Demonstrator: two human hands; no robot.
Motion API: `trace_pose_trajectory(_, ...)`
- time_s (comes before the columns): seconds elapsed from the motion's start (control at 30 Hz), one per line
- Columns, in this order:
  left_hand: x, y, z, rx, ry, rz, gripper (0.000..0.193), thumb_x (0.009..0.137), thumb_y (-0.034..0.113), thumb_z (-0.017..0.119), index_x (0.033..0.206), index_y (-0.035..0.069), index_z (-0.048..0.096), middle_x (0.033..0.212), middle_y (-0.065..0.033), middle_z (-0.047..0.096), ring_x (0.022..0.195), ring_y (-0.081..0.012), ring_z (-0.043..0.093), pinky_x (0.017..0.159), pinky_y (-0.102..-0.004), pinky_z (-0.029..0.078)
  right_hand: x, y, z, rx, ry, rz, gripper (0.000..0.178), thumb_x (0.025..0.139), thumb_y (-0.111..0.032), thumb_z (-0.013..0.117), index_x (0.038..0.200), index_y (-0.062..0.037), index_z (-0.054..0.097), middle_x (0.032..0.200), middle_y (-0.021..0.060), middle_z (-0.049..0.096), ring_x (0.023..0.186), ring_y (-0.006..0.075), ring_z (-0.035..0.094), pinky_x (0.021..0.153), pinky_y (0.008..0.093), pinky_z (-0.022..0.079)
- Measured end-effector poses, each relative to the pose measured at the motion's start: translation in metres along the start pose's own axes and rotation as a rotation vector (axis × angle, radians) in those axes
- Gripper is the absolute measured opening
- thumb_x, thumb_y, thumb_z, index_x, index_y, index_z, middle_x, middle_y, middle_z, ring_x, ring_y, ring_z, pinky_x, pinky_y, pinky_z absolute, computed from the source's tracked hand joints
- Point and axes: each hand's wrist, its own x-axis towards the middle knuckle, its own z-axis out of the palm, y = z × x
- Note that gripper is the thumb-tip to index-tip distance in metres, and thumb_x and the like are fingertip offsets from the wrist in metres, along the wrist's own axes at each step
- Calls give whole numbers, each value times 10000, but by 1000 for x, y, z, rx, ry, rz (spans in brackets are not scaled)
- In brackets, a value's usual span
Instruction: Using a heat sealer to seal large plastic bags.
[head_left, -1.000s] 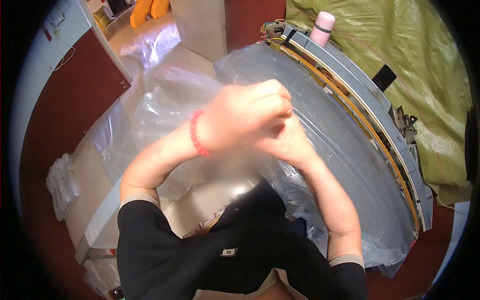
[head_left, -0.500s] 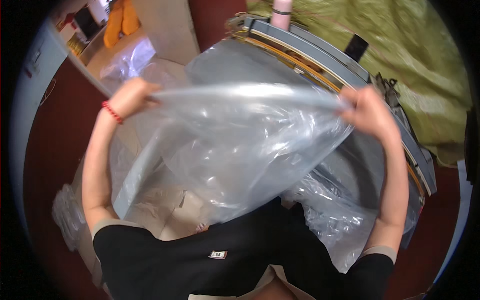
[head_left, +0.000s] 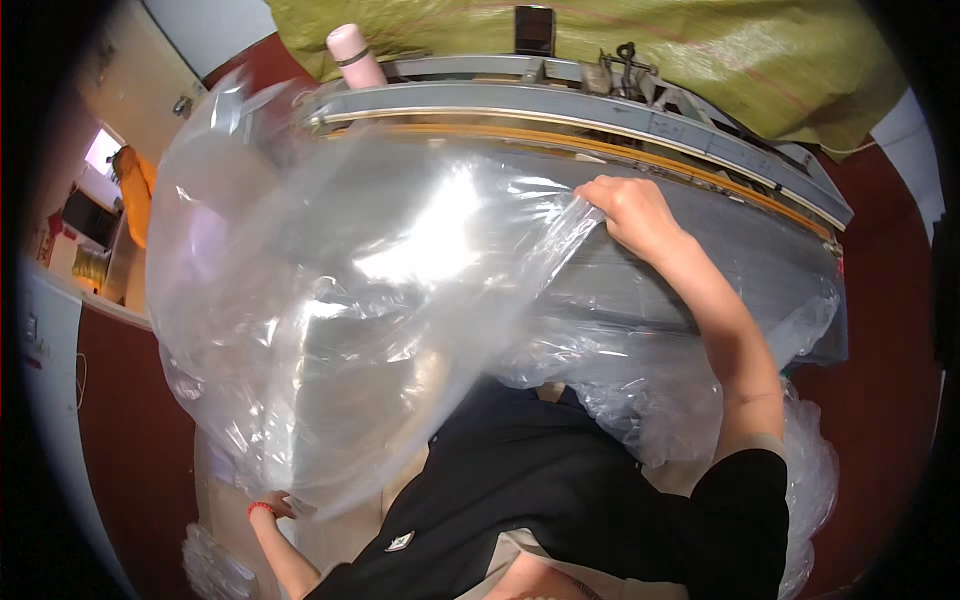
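A large clear plastic sheet (head_left: pixel 400 290), perhaps a bag, billows between my two hands. My right hand (head_left: pixel 625 208) is closed on its edge, out over the dark grey surface (head_left: pixel 680 250), and folds in the film fan out from the fingers. Low at the left, my left hand (head_left: pixel 280 503), with a red bead bracelet at the wrist, is closed at the sheet's other end; its fingers show only small. Between the hands one edge of the film runs slantwise. Through it the surface beneath shows dimly.
Behind the surface runs a long grey metal frame (head_left: pixel 500 97) with an orange strip. A pink bottle (head_left: pixel 355 57) and a dark phone (head_left: pixel 535 30) stand at its back, before a yellow-green woven sheet (head_left: pixel 700 50). Crumpled clear plastic (head_left: pixel 640 385) lies near my body.
My left hand has swung down and toward me, and my right hand has moved left in the view. The sheet now spreads wide on the left. The view has turned.
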Motion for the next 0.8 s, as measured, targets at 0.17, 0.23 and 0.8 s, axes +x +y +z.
trace_pose_trajectory(0.17,-99,121,-145,-142,1003,388,114,771,85,549,750,-22,581,597,-118,594,506,-214,588,487,-296,444,-26,-2,-16,107,164,45,320,615,91,465,874,-54,585,807,91,583,762,286,569,621,355,461)
trace_pose_trajectory(0.23,-167,258,-206,-400,1239,909,96,782,59,554,807,-33,563,701,-124,597,599,-184,568,529,-272,437,-40,4,-18,88,192,98,337,606,102,456,878,-51,584,813,86,584,764,286,568,627,347,461)
trace_pose_trajectory(0.8,-187,664,-224,-702,262,1779,84,800,94,596,828,16,590,706,18,579,572,-35,487,514,-181,388,-134,36,-43,1151,567,1042,417,900,-352,408,1133,-15,486,973,89,580,788,116,556,591,200,419)
